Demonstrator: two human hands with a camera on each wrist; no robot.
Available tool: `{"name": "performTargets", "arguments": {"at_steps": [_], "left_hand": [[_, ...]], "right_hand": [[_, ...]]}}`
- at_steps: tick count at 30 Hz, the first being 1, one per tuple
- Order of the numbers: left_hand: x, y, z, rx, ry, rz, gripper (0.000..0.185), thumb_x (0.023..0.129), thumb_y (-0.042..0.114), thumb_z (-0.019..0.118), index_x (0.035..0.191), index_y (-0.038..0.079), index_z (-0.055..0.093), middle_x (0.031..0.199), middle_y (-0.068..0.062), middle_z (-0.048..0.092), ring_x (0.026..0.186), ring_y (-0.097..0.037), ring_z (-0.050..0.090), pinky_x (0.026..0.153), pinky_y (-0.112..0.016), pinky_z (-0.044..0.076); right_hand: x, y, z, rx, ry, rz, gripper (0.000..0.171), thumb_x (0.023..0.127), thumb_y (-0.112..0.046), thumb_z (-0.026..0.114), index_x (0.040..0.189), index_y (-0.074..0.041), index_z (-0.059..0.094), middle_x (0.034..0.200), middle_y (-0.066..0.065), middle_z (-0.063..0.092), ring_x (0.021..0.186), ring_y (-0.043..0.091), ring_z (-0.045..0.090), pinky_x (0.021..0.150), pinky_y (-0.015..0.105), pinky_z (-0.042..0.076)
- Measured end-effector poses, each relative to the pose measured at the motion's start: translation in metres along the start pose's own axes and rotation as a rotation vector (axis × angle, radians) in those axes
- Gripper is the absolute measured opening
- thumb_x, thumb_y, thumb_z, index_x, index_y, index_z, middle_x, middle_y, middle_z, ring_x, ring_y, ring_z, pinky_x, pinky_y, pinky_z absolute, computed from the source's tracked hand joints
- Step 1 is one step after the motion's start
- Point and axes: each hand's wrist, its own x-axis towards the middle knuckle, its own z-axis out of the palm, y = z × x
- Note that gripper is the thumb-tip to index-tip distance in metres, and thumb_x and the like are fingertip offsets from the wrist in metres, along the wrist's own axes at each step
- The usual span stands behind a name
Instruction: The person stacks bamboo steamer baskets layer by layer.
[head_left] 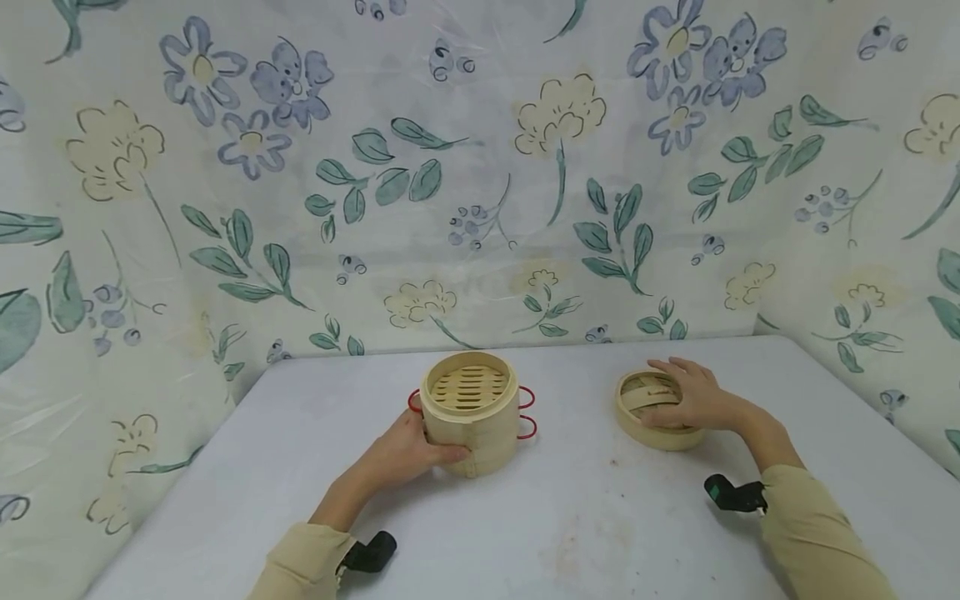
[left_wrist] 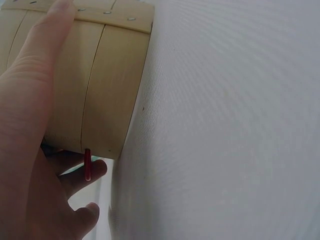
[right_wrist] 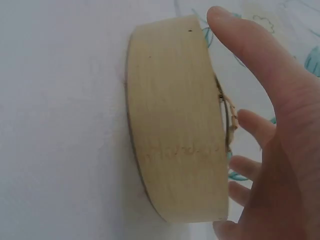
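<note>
Bamboo steamer lid lay right of the steamer basket; right hand rested spread on it, left hand gripped the basket.

Open bamboo steamer, lid alongside.

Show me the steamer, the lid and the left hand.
steamer (head_left: 468,390), head view, slatted floor inside the rim.
lid (head_left: 660,436), head view, front side wall.
left hand (head_left: 408,454), head view, back of the hand.
</note>
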Motion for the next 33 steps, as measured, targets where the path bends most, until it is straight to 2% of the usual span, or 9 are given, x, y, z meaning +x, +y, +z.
{"name": "performTargets", "arguments": {"at_steps": [11,18,27,33], "left_hand": [[0.000,0.003,-0.001,0.000,0.002,-0.012,0.088,0.072,0.048,0.086,0.143,0.026,0.039,0.136,0.005,0.057,0.128,-0.017,0.050,0.109,-0.050,0.038],[-0.001,0.003,0.000,0.003,0.003,-0.026,0.084,0.072,0.047,0.085,0.141,0.026,0.043,0.133,0.004,0.059,0.125,-0.017,0.053,0.106,-0.050,0.041],[-0.002,0.003,0.000,0.008,0.001,-0.038,0.084,0.072,0.049,0.085,0.142,0.027,0.043,0.133,0.005,0.059,0.125,-0.018,0.053,0.106,-0.051,0.042],[-0.002,0.003,0.000,0.009,0.003,-0.054,0.083,0.073,0.049,0.085,0.142,0.026,0.044,0.133,0.004,0.059,0.123,-0.017,0.053,0.105,-0.050,0.043]], "right_hand": [[-0.004,0.002,0.003,0.017,-0.057,-0.004,0.098,0.080,-0.053,0.073,0.151,-0.002,0.029,0.151,0.039,0.016,0.134,0.064,0.015,0.098,0.080,0.023],[-0.009,0.007,-0.001,0.053,-0.154,0.068,0.103,0.081,-0.055,0.071,0.153,-0.002,0.022,0.152,0.039,0.007,0.136,0.066,0.010,0.099,0.081,0.022],[-0.012,0.010,-0.007,0.132,-0.270,0.111,0.111,0.080,-0.052,0.073,0.156,-0.004,0.007,0.151,0.039,-0.005,0.137,0.064,0.003,0.100,0.082,0.018],[-0.012,0.011,-0.007,0.143,-0.278,0.114,0.113,0.079,-0.051,0.074,0.156,-0.004,0.006,0.150,0.038,-0.004,0.136,0.064,0.005,0.100,0.082,0.018]]}}
